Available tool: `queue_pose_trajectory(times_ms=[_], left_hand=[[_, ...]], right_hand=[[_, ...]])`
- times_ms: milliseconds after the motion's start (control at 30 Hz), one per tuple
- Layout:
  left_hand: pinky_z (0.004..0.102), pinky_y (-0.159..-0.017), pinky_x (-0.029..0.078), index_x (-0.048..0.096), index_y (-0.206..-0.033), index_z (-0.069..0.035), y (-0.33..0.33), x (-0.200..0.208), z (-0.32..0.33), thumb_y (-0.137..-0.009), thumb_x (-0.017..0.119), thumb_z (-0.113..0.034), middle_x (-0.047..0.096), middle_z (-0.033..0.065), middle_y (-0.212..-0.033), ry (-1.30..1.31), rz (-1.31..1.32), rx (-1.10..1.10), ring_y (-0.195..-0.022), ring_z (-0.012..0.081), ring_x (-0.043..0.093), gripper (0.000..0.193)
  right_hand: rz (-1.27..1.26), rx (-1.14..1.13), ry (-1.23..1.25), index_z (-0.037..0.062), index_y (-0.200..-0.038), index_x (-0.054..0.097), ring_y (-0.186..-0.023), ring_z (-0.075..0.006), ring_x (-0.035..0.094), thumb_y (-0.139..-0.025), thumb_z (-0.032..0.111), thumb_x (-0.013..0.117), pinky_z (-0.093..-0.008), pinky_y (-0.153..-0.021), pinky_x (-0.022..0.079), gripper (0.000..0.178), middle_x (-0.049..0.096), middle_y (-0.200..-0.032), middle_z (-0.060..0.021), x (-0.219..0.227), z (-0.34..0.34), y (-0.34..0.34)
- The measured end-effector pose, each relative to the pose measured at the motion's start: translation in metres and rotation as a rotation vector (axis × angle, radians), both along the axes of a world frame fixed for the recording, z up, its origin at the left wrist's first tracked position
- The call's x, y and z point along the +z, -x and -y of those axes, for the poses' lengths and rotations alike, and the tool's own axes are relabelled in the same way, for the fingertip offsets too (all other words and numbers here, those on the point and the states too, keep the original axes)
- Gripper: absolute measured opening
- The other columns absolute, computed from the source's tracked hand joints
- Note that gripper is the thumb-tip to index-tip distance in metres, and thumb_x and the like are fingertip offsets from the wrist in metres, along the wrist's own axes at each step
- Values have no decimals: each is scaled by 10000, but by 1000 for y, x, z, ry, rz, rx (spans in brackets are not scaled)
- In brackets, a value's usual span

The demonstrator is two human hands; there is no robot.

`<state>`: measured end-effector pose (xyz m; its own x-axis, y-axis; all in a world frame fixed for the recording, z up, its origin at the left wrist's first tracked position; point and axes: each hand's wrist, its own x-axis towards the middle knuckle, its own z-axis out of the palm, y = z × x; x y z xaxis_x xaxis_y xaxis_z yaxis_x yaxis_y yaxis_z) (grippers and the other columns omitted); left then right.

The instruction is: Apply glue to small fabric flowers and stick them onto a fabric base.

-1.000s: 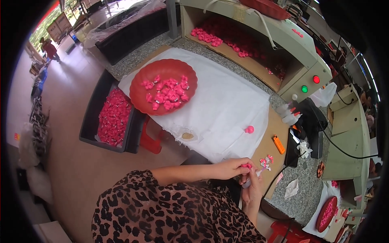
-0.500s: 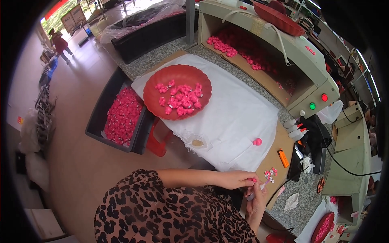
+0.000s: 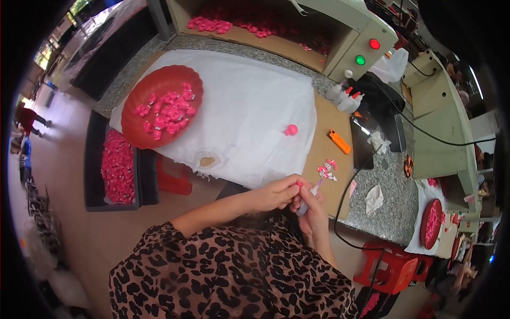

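Note:
My left hand point(image 3: 280, 193) pinches a small pink piece point(image 3: 300, 184) between thumb and fingertips. Right against it, my right hand point(image 3: 315, 213) is closed around a small squeeze bottle point(image 3: 302, 208) with a thin, pale purple tip. That tip points up beside the pink piece; whether they touch I cannot tell. Both hands are just off the near edge of the worktop. Just beyond them lie several small pink-and-white pieces point(image 3: 328, 169) on brown cardboard. A single round pink piece point(image 3: 290, 129) sits on the white cloth point(image 3: 244, 106).
A red scalloped plate point(image 3: 139, 127) of pink pieces rests on the cloth's left. Below it stands a dark bin point(image 3: 94, 181) full of them. An orange lighter point(image 3: 339, 142), white bottles point(image 3: 348, 102) and a black cable point(image 3: 338, 226) are at right. A beige open-fronted machine point(image 3: 366, 24) stands behind.
The whole view has shifted, so the worktop and its things appear farther left and higher. My hands stay together, still holding the pink piece and the bottle.

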<state>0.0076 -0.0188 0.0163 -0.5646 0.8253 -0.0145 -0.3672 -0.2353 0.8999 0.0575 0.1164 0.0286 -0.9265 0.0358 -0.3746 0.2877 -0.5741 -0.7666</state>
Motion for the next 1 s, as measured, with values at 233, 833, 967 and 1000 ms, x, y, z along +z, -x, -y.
queue_pose_trajectory(times_ms=[233,833,967,1000], left_hand=[[177,-483,320,395,-1050,-70,1,-5,-6,-928,271,-248,437,12,-738,12,115,18,-607,76,446,249],[178,-509,297,412,-995,-76,-4,10,-9,-923,288,-294,346,-23,-680,69,35,73,-606,71,371,260],[178,-510,298,407,-982,-80,-4,8,-10,-923,292,-291,355,-21,-682,67,31,78,-602,71,370,247],[178,-510,298,407,-982,-80,-4,8,-10,-923,292,-291,355,-21,-682,67,32,79,-602,71,370,247]], right_hand=[[23,-30,22,44,-818,527,-537,-80,465,-833,204,525,-205,-468,376,161,518,-662,-19,2,3,-4],[-65,-110,-63,31,-732,512,-517,-106,464,-846,219,499,-246,-500,411,220,500,-612,-37,7,15,-3],[-63,-129,-64,26,-734,510,-517,-108,463,-847,215,497,-247,-500,409,220,498,-609,-40,4,15,-4],[-62,-128,-64,26,-734,510,-517,-108,463,-847,215,497,-247,-500,409,220,498,-609,-40,3,14,-4]])
